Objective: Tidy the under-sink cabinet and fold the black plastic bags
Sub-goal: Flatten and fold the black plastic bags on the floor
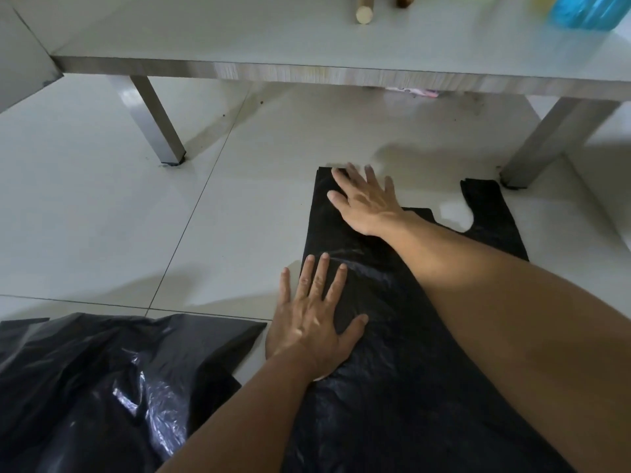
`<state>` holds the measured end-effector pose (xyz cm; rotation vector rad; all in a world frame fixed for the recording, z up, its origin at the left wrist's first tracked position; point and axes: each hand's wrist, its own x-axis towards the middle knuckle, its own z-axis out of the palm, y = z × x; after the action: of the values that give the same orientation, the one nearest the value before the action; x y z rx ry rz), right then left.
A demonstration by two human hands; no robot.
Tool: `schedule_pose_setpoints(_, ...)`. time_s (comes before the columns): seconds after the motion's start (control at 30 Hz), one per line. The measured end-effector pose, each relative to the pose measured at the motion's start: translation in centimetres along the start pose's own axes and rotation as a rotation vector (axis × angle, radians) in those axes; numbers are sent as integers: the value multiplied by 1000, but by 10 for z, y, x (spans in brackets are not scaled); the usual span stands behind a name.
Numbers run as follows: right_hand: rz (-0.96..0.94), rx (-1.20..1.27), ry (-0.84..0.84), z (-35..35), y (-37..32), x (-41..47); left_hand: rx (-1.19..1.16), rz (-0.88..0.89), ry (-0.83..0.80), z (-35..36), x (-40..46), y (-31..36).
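A black plastic bag [386, 336] lies spread flat on the tiled floor, its two handles pointing toward the cabinet. My right hand [365, 199] presses flat with straight fingers on the bag's far left handle. Nearer to me, my left hand [314, 312] lies flat with spread fingers on the bag's left edge. A second black bag [102, 380] lies crumpled and shiny on the floor at the lower left, apart from both hands.
The cabinet's grey bottom shelf [307, 66] stands on metal legs [153, 121], [553, 141] just beyond the bag. On it are a wooden stick end [364, 13] and a blue plastic item [594, 10]. Something pink [413, 92] lies under the shelf.
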<state>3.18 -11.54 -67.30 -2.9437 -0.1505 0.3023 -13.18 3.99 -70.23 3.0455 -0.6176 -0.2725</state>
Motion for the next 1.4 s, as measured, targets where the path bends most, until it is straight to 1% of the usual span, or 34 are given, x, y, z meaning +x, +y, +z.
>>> schedule_pose_setpoints(0.07,9,52,178,-4,-3,-22,0,2,8,0,0,-1)
schedule_pose_setpoints(0.1,14,65,247,0,-3,-42,-1,1,12,0,0,0)
schedule_pose_setpoints(0.13,23,68,276,8,-1,-64,0,0,15,0,0,0)
schedule_pose_setpoints(0.2,15,33,226,29,8,-108,5,-8,22,1,0,0)
schedule_pose_setpoints(0.27,-9,-41,115,44,25,-125,5,-13,31,1,0,0)
schedule_pose_setpoints(0.33,-22,-73,38,42,50,-107,-1,-11,31,1,0,0)
schedule_pose_setpoints(0.4,49,-81,-14,28,72,-84,7,-16,30,2,0,1)
schedule_pose_setpoints(0.43,115,-60,-8,20,82,-79,8,-15,37,3,1,1)
schedule_pose_setpoints(0.5,195,12,97,13,91,-91,4,-12,48,4,1,1)
schedule_pose_setpoints(0.57,171,15,195,20,92,-130,-2,-16,62,5,1,1)
schedule_pose_setpoints(0.6,159,-24,200,27,95,-150,-12,-20,71,5,0,0)
schedule_pose_setpoints(0.63,170,-71,160,31,104,-163,-18,-23,77,5,0,0)
schedule_pose_setpoints(0.73,297,-101,15,29,150,-157,-5,-24,77,6,1,1)
schedule_pose_setpoints(0.77,342,-72,14,24,161,-151,3,-27,72,5,0,0)
schedule_pose_setpoints(0.8,386,-36,50,18,168,-148,8,-32,74,5,1,1)
schedule_pose_setpoints(0.87,445,36,140,12,168,-157,2,-33,88,5,2,2)
schedule_pose_setpoints(0.9,451,60,155,13,162,-168,-6,-33,94,6,2,1)
schedule_pose_setpoints(0.93,444,60,135,16,155,-182,-11,-35,96,6,2,1)
schedule_pose_setpoints(1.0,434,14,40,27,141,-215,-19,-41,106,7,1,1)
schedule_pose_setpoints(1.03,441,1,25,32,136,-231,-23,-42,109,8,1,1)
schedule_pose_setpoints(1.13,457,35,85,42,124,-272,-40,-39,115,9,1,2)
schedule_pose_setpoints(1.23,387,-78,21,61,111,-301,-53,-48,122,6,-1,1)
schedule_pose_setpoints(1.3,375,-129,16,68,112,-306,-56,-37,192,1,-4,3)
schedule_pose_setpoints(1.37,377,-123,22,71,115,-305,-23,12,261,-1,-10,6)
schedule_pose_setpoints(1.4,378,-114,9,70,116,-304,-13,24,258,-3,-13,7)
